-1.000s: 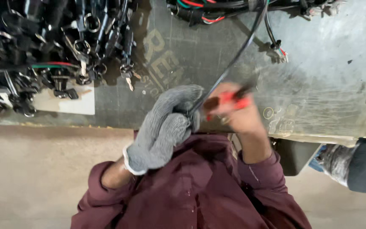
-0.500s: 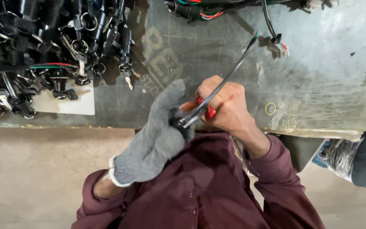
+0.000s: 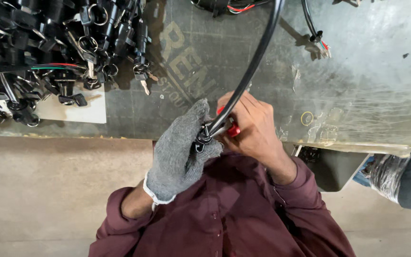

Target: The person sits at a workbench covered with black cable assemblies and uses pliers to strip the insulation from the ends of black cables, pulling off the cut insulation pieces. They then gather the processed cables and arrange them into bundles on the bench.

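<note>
Both hands work at the desk (image 3: 367, 95) front edge, mid-frame, bare surface to the right. The gloved left hand (image 3: 179, 150) has its fingers closed around the black cable (image 3: 253, 66), which runs toward upper right. The right hand (image 3: 253, 128) grips a red-handled tool (image 3: 231, 127). A pile of keys (image 3: 58, 52) fills the upper left.

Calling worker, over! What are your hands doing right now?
Left hand, gloved, grips black cable end. Right hand holds red-handled tool against it. Key pile clear, left.
</note>
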